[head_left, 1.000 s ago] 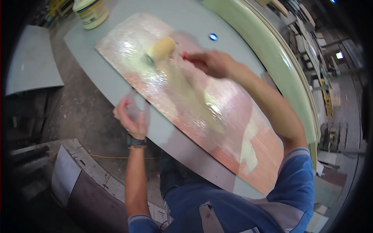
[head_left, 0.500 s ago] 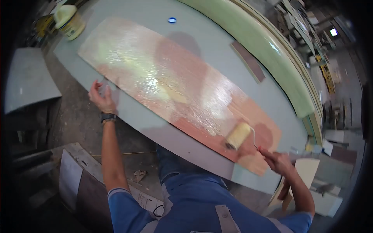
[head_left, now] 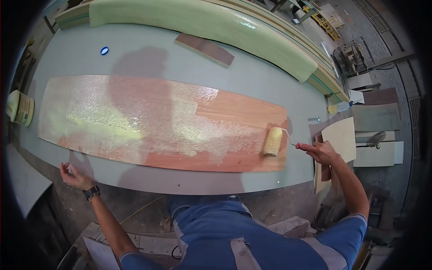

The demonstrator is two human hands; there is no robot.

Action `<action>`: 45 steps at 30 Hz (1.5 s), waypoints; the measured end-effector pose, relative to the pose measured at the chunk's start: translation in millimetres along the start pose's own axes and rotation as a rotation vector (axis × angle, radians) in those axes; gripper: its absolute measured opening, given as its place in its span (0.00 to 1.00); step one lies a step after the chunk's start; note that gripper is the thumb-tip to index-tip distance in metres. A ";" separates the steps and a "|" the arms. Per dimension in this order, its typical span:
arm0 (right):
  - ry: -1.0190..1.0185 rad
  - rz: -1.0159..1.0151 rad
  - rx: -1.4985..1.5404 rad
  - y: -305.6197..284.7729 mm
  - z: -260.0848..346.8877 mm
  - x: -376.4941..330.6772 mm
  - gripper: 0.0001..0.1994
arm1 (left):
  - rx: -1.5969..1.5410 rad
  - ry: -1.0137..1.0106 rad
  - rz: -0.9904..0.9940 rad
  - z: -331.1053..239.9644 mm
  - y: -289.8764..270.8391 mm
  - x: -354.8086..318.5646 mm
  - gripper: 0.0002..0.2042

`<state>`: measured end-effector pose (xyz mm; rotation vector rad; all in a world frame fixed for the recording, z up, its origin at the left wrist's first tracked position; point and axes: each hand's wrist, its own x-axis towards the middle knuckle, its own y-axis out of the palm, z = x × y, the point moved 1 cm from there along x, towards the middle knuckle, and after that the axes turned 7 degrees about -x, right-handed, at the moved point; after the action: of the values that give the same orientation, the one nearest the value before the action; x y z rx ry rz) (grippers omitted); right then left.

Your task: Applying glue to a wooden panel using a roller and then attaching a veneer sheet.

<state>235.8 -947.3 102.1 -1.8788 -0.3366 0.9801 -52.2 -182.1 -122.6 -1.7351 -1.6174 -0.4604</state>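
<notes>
Fingers of the right hand [head_left: 320,151] wrap around the red handle of a paint roller [head_left: 273,141], whose yellowish sleeve rests on the right end of a long reddish wood panel [head_left: 234,112]. The panel lies flat along a pale grey-green worktable [head_left: 135,49], and most of its left and middle surface shines with wet, whitish-yellow coating, while the strip near the roller and the upper right stretch show bare wood grain. The left hand [head_left: 75,176], a dark watch on its wrist, rests with fingers loosely spread at the table's near edge, below the panel's left end, holding nothing. A yellowish tub [head_left: 20,108] sits at the far left end of the table. A small dark board [head_left: 205,49] lies on the table beyond the panel, near a long, pale green curved moulding [head_left: 202,22] along the far side. A small blue disc [head_left: 104,50] sits near the table's upper left. Light plywood offcuts [head_left: 339,137] stand just right of the roller hand.
</notes>
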 end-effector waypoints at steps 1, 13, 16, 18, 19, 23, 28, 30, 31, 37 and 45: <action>-0.035 -0.061 0.001 7.6 -0.9 8.6 0.23 | -0.048 -0.023 -0.037 -6.0 -2.3 -2.1 0.22; -0.162 -0.055 0.139 19.4 -58.8 112.6 0.22 | -0.115 -0.127 -0.349 -146.0 -99.8 -123.7 0.17; -0.226 -0.185 0.171 60.7 -123.6 47.9 0.22 | 0.012 -0.143 -0.485 -176.7 -161.5 -145.2 0.18; -0.232 -0.177 0.126 37.6 -109.3 67.6 0.21 | 0.122 -0.102 -0.519 -197.8 -174.5 -160.3 0.19; -0.225 -0.171 0.089 24.3 -88.1 88.1 0.21 | 0.098 -0.133 -0.556 -204.4 -172.8 -167.7 0.19; -0.308 -0.102 0.116 -57.8 20.7 219.1 0.21 | -0.106 -0.098 -0.486 -232.4 -93.3 -179.3 0.22; -0.475 -0.279 0.174 -71.9 23.0 267.1 0.21 | -0.310 -0.036 -0.349 -260.1 -26.2 -166.7 0.22; -0.416 -0.153 0.149 -65.9 -6.0 236.1 0.21 | -0.240 -0.045 -0.371 -249.0 -55.2 -168.6 0.22; -0.373 -0.115 0.099 -48.4 -34.6 215.3 0.22 | -0.208 -0.084 -0.395 -245.7 -70.2 -170.0 0.21; -0.307 -0.204 0.305 59.4 -185.6 65.4 0.26 | -0.093 -0.227 -0.516 -231.7 -113.2 -196.2 0.21; -0.332 -0.330 0.279 34.3 -74.6 151.1 0.25 | -0.303 -0.119 -0.364 -275.9 -53.4 -154.8 0.23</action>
<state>382.5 -921.3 16.3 -1.3552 -0.6495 1.0484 -71.0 -487.5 -25.8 -1.7072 -2.0479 -0.8242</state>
